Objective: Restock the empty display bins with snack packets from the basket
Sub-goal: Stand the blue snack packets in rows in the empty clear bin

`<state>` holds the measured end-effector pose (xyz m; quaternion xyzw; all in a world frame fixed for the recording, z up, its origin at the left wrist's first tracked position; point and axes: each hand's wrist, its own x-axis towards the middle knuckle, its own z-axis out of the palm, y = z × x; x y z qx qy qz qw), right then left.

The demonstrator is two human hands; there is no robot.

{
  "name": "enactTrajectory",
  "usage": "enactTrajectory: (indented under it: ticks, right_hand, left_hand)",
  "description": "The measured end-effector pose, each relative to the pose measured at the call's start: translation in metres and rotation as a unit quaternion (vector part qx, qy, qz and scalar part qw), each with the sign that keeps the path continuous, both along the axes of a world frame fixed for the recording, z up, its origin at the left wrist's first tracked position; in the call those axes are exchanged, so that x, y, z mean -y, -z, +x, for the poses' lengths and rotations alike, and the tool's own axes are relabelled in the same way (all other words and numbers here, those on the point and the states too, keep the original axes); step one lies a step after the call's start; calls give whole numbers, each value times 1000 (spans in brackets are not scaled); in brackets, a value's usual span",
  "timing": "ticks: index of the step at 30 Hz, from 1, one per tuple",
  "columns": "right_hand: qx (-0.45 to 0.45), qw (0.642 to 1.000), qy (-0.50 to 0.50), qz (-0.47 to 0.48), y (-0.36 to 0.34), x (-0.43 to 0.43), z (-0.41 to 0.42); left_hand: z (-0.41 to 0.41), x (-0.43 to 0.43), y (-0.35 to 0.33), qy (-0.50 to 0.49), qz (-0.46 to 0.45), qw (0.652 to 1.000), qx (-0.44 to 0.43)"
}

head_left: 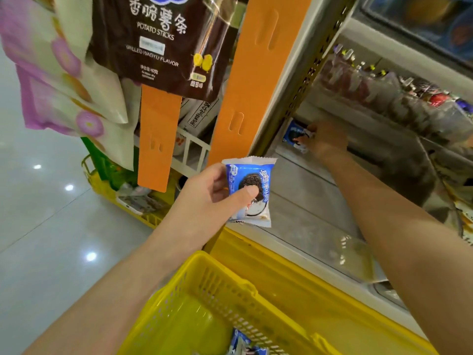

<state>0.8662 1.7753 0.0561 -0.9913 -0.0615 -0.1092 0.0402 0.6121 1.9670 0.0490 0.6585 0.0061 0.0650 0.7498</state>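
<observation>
Early on: right hand, grip blurred, meets one blue snack packet in the clear shelf bin, left hand pinches a second blue packet, more wait in the yellow plastic basket.

brown hanging bag reads "potato sticks", "grilled wagyu flavor".

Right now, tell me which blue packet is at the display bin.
The packet the right hand holds deep in the bin. The left hand pinches a second packet; a third packet lies in the yellow basket.
</observation>
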Motion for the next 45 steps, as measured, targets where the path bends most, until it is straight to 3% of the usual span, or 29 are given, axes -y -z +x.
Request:
enactTrajectory:
  ticks: [3, 9, 13, 15, 18, 21, 25, 30, 34, 38, 40, 42, 45]
  right_hand:
    - [27, 997, 2, -79, -4, -8, 1]
    - [-21, 1000, 4, -15, -15, -15, -26]
    - [-4, 985, -52, 162, -23, -16, -84]
    - [29, 958, -91, 269, -32, -17, -124]
    - [62, 917, -167, 357, -47, -20, -192]
    - [-28, 906, -184, 379, -51, -23, -255]
    - [-209, 880, -134, 404, -52, -17, -303]
    - [-288, 814, -106, 493, -55, 1, -330]
    - [-212, 854, -125, 458, -57, 13, -338]
    - [-151, 861, -144, 465, -62, 25, -331]
    - [-138, 864, -145, 463, -66, 31, -320]
    - [-102, 880, -127, 446, -73, 39, -299]
    - [-28, 923, -57, 379, -80, 54, -253]
  left_hand:
    - [-4, -9, 4, 3, 6, 1000, 1]
    - [-18, -19, 9, -18, 47, 999, 7]
    - [-28, -13, 10, -49, 37, 998, -3]
    - [-32, -7, 9, -51, 21, 998, -18]
    - [-45, 4, 8, -17, -19, 999, -27]
    - [-59, 12, 8, 29, -51, 997, -46]
    - [-77, 16, 2, 92, -10, 995, -23]
    - [-95, 23, -5, 111, -41, 993, -5]
    - [-103, 37, -15, 99, 15, 994, 38]
    - [-97, 54, -23, 70, 81, 991, 79]
    - [-88, 62, -26, 41, 155, 981, 112]
    - [-73, 65, -27, 10, 264, 953, 147]
    - [-45, 66, -24, -2, 426, 883, 198]
